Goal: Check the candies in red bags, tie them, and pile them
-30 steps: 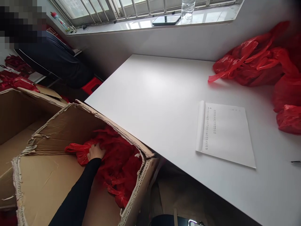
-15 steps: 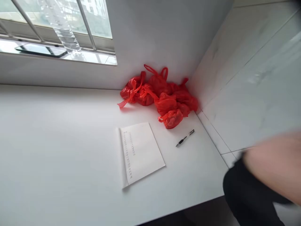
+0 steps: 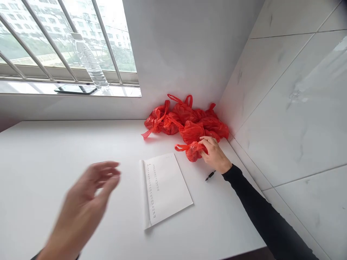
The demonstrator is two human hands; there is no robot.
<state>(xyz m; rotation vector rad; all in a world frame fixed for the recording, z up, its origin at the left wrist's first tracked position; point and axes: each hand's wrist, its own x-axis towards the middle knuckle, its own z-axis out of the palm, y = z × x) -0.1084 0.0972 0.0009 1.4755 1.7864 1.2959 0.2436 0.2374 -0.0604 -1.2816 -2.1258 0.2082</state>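
My right hand (image 3: 214, 153) has its fingers closed on a small red plastic bag (image 3: 192, 151), the nearest one of a heap of red plastic bags (image 3: 191, 124) in the table corner. Its loop handle points left. My left hand (image 3: 88, 200), slightly blurred, hovers over the left part of the white table with fingers curved and apart, holding nothing. Between the hands lies a notepad (image 3: 173, 187) with columns of handwritten figures and its left side rolled over. A pen (image 3: 209, 176) is partly hidden under my right wrist.
Behind the white table (image 3: 81, 141) is a barred window; on its sill (image 3: 124, 91) stand a clear water bottle (image 3: 92, 65) and a flat dark-edged tablet or phone (image 3: 76, 89). A marble-tiled wall (image 3: 292, 108) bounds the table on the right.
My right hand has come in from the blurred right edge and taken hold of the nearest red bag, which has shifted slightly left. My left hand has entered view. The camera view has tilted up.
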